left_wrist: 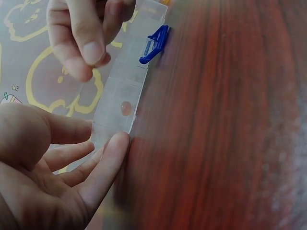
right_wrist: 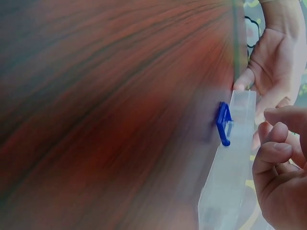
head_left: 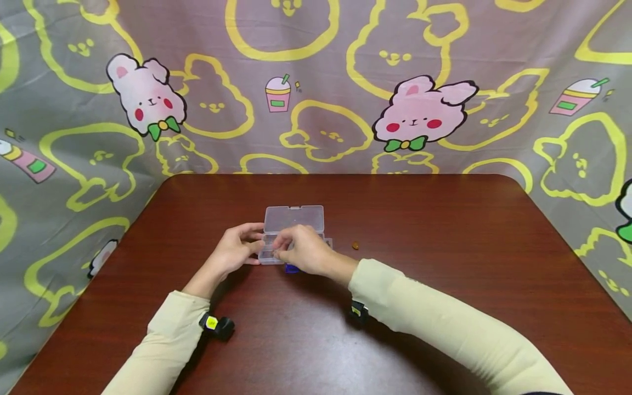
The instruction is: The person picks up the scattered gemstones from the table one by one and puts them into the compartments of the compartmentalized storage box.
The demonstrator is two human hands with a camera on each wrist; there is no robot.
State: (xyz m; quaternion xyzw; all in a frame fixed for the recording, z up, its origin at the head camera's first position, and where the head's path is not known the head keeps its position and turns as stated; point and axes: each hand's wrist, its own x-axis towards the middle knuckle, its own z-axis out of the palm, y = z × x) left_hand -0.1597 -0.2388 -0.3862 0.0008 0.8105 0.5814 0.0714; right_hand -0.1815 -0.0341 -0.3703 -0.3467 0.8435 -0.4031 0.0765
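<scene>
A clear plastic compartment box [head_left: 269, 261] lies on the table with its lid [head_left: 294, 219] raised at the back. My left hand [head_left: 237, 249] grips the box's left end, thumb and fingers against its sides. Over the compartments hovers my right hand [head_left: 306, 249], thumb and fingertips drawn close together; whether something small is between them cannot be told. A small orange-brown oval piece [left_wrist: 126, 108] shows through the box wall near the left end. The blue latch [left_wrist: 156, 45] juts from the front side. My right hand hides part of the box in the head view.
One small amber-coloured piece [head_left: 355, 245] lies on the brown wooden table [head_left: 444, 230], right of the box. Behind the table hangs a patterned cloth [head_left: 316, 82]. A clear tab [head_left: 329, 241] shows just past my right hand.
</scene>
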